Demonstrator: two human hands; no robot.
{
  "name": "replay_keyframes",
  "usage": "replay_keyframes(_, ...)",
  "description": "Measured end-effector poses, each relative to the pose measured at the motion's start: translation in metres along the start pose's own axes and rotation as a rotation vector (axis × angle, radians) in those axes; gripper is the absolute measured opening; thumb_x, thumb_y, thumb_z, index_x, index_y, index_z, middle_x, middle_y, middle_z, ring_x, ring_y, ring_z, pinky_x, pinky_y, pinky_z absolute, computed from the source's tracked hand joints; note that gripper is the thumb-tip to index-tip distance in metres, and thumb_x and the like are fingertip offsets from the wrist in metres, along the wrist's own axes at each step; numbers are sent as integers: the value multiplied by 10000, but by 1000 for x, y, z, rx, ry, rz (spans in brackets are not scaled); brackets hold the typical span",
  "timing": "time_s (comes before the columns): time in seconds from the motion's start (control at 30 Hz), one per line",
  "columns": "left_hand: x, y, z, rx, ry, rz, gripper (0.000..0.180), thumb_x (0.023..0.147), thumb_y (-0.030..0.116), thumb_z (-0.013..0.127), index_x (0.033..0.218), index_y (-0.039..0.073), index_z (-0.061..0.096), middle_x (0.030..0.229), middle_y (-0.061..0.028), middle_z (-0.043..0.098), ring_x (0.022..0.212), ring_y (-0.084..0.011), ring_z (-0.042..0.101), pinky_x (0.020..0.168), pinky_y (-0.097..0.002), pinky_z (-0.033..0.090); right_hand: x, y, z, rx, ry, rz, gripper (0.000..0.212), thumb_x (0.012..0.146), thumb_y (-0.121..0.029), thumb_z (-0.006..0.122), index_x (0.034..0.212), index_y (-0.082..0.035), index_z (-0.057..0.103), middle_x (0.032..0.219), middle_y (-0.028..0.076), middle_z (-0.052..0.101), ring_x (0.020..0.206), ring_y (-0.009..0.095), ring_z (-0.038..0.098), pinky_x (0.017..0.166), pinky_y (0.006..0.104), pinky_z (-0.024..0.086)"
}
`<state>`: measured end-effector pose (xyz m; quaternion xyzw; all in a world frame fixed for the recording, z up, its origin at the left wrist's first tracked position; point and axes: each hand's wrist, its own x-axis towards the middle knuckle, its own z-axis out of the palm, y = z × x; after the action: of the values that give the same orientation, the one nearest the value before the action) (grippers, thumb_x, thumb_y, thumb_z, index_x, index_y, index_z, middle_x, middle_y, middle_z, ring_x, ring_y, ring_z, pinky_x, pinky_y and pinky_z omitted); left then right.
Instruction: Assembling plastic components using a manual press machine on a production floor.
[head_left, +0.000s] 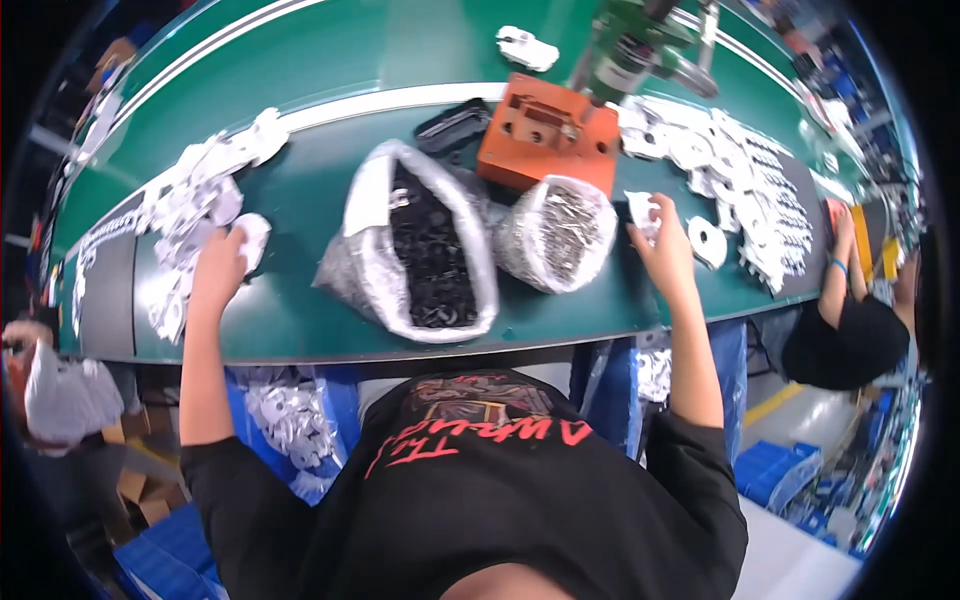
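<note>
While both hands are narrowed on white parts, the right hand [665, 255], right of centre in the frame, pinches a small white piece [641, 212] whose longer axis seems to run roughly up and down. The orange block [530, 165] lies up and to the left of that piece, near it on the worktop [300, 210]. The left hand [218, 268], left of centre, holds a rounded white part [254, 240] by its edge, well apart from the block; the right is clearly nearer.
</note>
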<state>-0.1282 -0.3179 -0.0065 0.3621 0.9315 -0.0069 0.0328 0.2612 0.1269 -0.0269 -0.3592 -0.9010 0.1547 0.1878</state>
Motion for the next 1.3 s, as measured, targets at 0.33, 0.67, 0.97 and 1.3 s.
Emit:
replay_keyframes(0.33, 11, 106, -38, -1087, 269, 155, 233, 965, 245, 437, 1069, 43, 489, 839, -3, 527, 711, -61, 483, 635, -215, 410, -22, -59, -46, 1163, 50, -1, 585, 832, -96, 560, 1358, -56, 307, 1177, 134, 497, 1029, 192, 524, 808, 304, 465)
replay_keyframes(0.67, -31, 259, -69, -2087, -867, 113, 295, 959, 270, 372, 994, 27, 535, 669, -44, 552, 360, -52, 373, 294, -185, 265, -43, -156, -61, 433, 43, -964, 637, 590, -344, 801, 1121, -75, 575, 1042, 123, 544, 860, 295, 497, 732, 404, 423)
replay_keyframes(0.97, -36, 273, -40, -1994, -695, 252, 218, 898, 117, 463, 1053, -2, 559, 816, -85, 637, 503, -73, 570, 324, -170, 362, -47, -164, -39, 460, -36, -992, 607, 536, -302, 823, 1097, -144, 653, 873, 28, 503, 688, 199, 434, 604, 315, 383)
replay_keyframes(1.3, -24, 274, -37, -2298, -935, 121, 268, 906, 154, 499, 1082, -42, 548, 971, -140, 629, 823, -211, 665, 678, -335, 584, -36, -162, -38, 573, -74, -965, 588, 539, -298, 829, 1074, -124, 660, 809, 32, 492, 657, 189, 449, 568, 303, 371)
